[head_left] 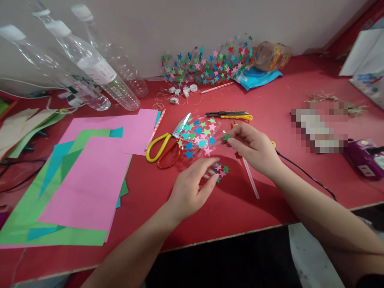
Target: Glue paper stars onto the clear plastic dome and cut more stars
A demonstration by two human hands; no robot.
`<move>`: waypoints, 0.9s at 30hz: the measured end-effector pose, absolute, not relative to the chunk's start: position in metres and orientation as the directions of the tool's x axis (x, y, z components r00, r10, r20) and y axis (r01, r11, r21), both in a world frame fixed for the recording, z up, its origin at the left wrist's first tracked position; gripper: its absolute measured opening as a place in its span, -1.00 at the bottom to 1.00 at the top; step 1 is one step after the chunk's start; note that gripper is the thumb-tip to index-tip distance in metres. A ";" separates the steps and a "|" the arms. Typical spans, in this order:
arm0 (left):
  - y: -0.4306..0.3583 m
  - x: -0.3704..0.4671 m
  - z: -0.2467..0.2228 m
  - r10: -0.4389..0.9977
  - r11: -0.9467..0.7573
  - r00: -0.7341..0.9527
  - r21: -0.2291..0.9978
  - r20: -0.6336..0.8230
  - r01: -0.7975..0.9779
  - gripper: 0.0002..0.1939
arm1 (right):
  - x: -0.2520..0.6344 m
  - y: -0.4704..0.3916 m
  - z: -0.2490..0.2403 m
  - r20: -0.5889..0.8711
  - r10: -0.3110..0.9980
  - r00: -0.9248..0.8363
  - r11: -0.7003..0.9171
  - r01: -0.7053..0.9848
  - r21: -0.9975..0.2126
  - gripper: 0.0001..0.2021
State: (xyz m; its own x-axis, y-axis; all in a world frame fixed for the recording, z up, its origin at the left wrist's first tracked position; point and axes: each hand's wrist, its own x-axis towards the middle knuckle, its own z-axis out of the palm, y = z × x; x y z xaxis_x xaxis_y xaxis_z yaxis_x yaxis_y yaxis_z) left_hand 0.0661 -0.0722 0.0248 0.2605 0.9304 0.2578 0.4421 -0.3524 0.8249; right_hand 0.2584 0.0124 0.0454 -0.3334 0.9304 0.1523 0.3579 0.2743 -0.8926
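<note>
Between the thumb and fingertips of my right hand point(252, 146) is a small green paper star point(225, 137). It is close to the right side of a clear plastic piece point(183, 163) covered with blue, pink and green stars. My left hand point(195, 188) rests nearer the table edge, thumb and fingers curved apart, beside a small pile of loose paper stars point(222, 173). Partly hidden under my right hand lies a yellow glue gun point(273, 145), with a translucent glue stick point(251, 179) pointing toward me. Scissors point(168, 148) with yellow and orange handles lie left of the plastic piece.
Coloured paper sheets point(87, 180) cover the left of the red table. Clear bottles point(96, 68) stand behind them. A star-covered bottle point(207, 64) lies along the wall. A yellow box cutter point(229, 115) lies behind the plastic piece. A black cable point(306, 172) runs right, near a purple power strip point(364, 160).
</note>
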 end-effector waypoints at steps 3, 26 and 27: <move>-0.073 0.069 0.023 0.942 -0.323 0.234 0.838 0.240 0.440 -0.65 | 0.255 0.007 0.047 0.139 0.928 -0.345 0.272 0.373 -0.887 -0.93; -0.062 0.066 0.019 0.995 0.023 -0.099 0.999 -0.027 -0.044 -0.84 | 0.242 -0.012 0.030 0.507 0.621 -0.598 0.761 0.307 -0.571 -0.88; -0.062 0.066 0.019 0.994 0.027 -0.104 0.999 -0.031 -0.042 -0.84 | 0.241 -0.012 0.031 0.530 0.597 -0.602 0.790 0.327 -0.519 -0.87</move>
